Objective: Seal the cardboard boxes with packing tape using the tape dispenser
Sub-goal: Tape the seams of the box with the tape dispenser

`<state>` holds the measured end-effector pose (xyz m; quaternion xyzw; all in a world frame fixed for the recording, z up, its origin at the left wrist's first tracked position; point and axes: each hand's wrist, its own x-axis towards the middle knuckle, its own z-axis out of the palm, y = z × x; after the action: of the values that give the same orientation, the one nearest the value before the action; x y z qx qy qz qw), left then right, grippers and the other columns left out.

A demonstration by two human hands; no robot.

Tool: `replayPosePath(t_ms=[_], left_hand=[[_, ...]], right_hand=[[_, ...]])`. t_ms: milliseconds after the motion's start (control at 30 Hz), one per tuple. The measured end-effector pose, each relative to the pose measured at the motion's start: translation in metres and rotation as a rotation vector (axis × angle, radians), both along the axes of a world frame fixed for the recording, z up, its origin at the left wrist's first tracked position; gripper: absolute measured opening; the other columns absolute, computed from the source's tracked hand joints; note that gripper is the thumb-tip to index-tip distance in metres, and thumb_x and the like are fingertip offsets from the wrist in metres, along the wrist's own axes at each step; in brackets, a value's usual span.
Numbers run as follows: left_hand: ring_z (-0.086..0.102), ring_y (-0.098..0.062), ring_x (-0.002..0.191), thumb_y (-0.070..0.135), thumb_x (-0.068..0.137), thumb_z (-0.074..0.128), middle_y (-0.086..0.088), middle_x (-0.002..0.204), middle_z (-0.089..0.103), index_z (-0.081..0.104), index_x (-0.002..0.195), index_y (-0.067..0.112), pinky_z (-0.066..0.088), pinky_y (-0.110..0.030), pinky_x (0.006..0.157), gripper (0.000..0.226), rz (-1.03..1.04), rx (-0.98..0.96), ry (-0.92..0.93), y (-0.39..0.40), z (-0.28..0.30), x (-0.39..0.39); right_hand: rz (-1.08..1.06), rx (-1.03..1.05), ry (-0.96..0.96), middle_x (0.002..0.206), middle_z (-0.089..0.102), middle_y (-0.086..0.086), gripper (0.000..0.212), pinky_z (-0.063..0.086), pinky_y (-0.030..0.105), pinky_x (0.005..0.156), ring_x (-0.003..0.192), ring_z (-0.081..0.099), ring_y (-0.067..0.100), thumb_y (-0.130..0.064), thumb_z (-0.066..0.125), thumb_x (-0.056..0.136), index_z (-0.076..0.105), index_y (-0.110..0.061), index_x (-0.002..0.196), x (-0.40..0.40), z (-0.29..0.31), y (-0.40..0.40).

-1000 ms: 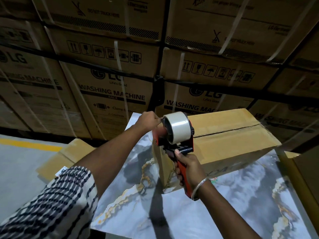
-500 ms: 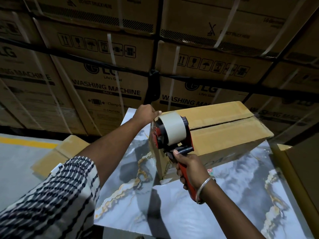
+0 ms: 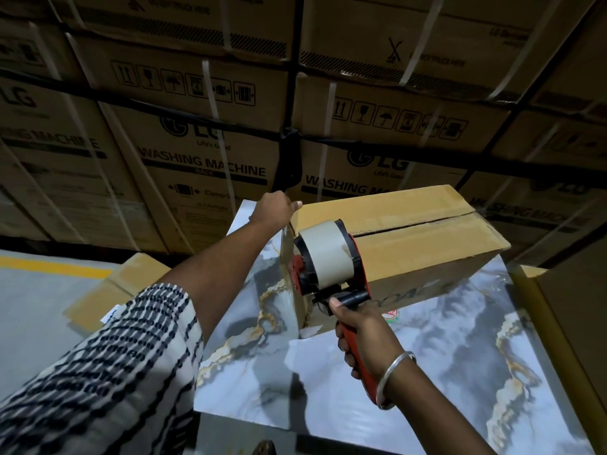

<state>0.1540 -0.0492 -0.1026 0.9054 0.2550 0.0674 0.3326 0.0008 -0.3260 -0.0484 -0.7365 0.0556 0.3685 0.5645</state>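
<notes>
A brown cardboard box (image 3: 427, 254) lies on a marble-patterned table (image 3: 443, 372), with the seam (image 3: 414, 224) between its top flaps slightly open. My right hand (image 3: 364, 336) grips the red handle of the tape dispenser (image 3: 328, 257). Its pale tape roll sits against the box's near end, just below the top edge. My left hand (image 3: 274, 208) is at the box's near top corner, fingers curled, pinching the tape end. A thin clear strip of tape runs from that hand down to the dispenser.
A wall of strapped washing machine cartons (image 3: 203, 165) rises right behind the table. Flattened cardboard (image 3: 108, 290) lies on the grey floor at the left, near a yellow line (image 3: 56, 267). Another brown carton (image 3: 574, 323) borders the table's right side.
My left hand has drawn away from the dispenser to the box's corner, stretching out a short strip of tape. The dispenser has dropped slightly along the box's near end.
</notes>
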Motion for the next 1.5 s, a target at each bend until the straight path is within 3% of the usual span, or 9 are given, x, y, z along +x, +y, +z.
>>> replayPosePath(t_ms=[167, 300, 467, 567, 700, 867, 1067, 1267, 1500], left_hand=[[0.049, -0.032, 0.132, 0.023, 0.104, 0.050, -0.016, 0.141, 0.057, 0.057, 0.138, 0.005, 0.040, -0.035, 0.105, 0.039, 0.055, -0.126, -0.242, -0.031, -0.005, -0.021], [0.025, -0.028, 0.149, 0.035, 0.106, 0.045, -0.012, 0.162, 0.027, 0.030, 0.155, 0.009, 0.024, -0.039, 0.121, 0.058, 0.012, -0.428, -0.324, -0.046, -0.032, -0.038], [0.052, -0.034, 0.130, 0.081, 0.074, 0.045, -0.009, 0.143, 0.052, 0.040, 0.144, 0.033, 0.041, -0.057, 0.109, 0.086, 0.105, -0.924, -0.332, -0.045, -0.064, -0.030], [0.056, -0.032, 0.119, 0.070, 0.082, 0.049, -0.002, 0.125, 0.058, 0.047, 0.122, 0.047, 0.043, -0.058, 0.105, 0.047, 0.131, -0.892, -0.422, -0.043, -0.084, -0.016], [0.055, -0.035, 0.103, 0.062, 0.089, 0.040, -0.002, 0.103, 0.053, 0.040, 0.120, 0.032, 0.044, -0.049, 0.092, 0.044, 0.096, -0.833, -0.459, -0.045, -0.074, -0.013], [0.050, -0.044, 0.113, 0.069, 0.087, 0.032, -0.021, 0.127, 0.047, 0.034, 0.104, 0.042, 0.040, -0.061, 0.099, 0.032, 0.081, -0.702, -0.393, -0.043, -0.082, 0.000], [0.052, -0.042, 0.113, 0.064, 0.086, 0.026, -0.017, 0.129, 0.050, 0.033, 0.108, 0.035, 0.036, -0.061, 0.103, 0.037, 0.109, -0.646, -0.362, -0.049, -0.072, 0.004], [0.043, -0.031, 0.133, 0.048, 0.106, 0.032, -0.010, 0.151, 0.036, 0.034, 0.150, 0.017, 0.038, -0.040, 0.100, 0.054, 0.145, -0.432, -0.407, -0.055, -0.057, -0.015], [0.023, -0.017, 0.150, 0.060, 0.099, 0.034, -0.002, 0.162, 0.029, 0.035, 0.154, 0.015, 0.025, -0.040, 0.120, 0.071, -0.327, -0.283, -0.632, -0.067, -0.089, -0.066]], right_hand=[[-0.004, -0.004, 0.015, 0.057, 0.036, 0.002, 0.046, 0.016, 0.026, 0.049, 0.047, 0.023, 0.016, -0.050, 0.065, 0.092, 0.041, -0.016, 0.070, -0.002, 0.000, -0.005], [-0.013, 0.012, 0.030, 0.056, 0.037, 0.000, 0.044, 0.016, 0.025, 0.049, 0.046, 0.023, 0.015, -0.050, 0.064, 0.093, 0.042, -0.017, 0.073, -0.002, 0.000, -0.003], [-0.035, 0.001, 0.025, 0.057, 0.038, 0.000, 0.045, 0.017, 0.027, 0.050, 0.048, 0.023, 0.015, -0.051, 0.064, 0.092, 0.043, -0.018, 0.071, -0.003, -0.001, 0.001], [-0.057, -0.007, 0.025, 0.058, 0.036, 0.002, 0.048, 0.015, 0.029, 0.052, 0.049, 0.022, 0.016, -0.053, 0.064, 0.091, 0.042, -0.018, 0.067, -0.002, -0.002, 0.004], [-0.087, -0.021, 0.018, 0.061, 0.036, 0.004, 0.049, 0.014, 0.031, 0.053, 0.050, 0.021, 0.017, -0.053, 0.065, 0.090, 0.041, -0.018, 0.065, 0.001, -0.002, 0.009], [-0.087, -0.063, -0.022, 0.062, 0.034, 0.005, 0.050, 0.014, 0.031, 0.054, 0.052, 0.021, 0.017, -0.053, 0.063, 0.091, 0.039, -0.019, 0.065, 0.000, 0.005, 0.013], [-0.091, -0.067, -0.045, 0.071, 0.027, 0.010, 0.045, 0.010, 0.037, 0.058, 0.069, 0.013, 0.029, -0.054, 0.067, 0.085, 0.044, -0.016, 0.078, -0.028, -0.003, -0.012], [-0.137, -0.044, -0.089, 0.061, 0.028, 0.006, 0.049, 0.010, 0.035, 0.055, 0.057, 0.014, 0.020, -0.054, 0.068, 0.070, 0.034, -0.019, 0.064, -0.034, -0.017, -0.013], [-0.172, 0.017, -0.093, 0.060, 0.026, 0.005, 0.048, 0.008, 0.032, 0.053, 0.054, 0.014, 0.017, -0.050, 0.068, 0.072, 0.034, -0.019, 0.064, -0.034, -0.029, -0.012]])
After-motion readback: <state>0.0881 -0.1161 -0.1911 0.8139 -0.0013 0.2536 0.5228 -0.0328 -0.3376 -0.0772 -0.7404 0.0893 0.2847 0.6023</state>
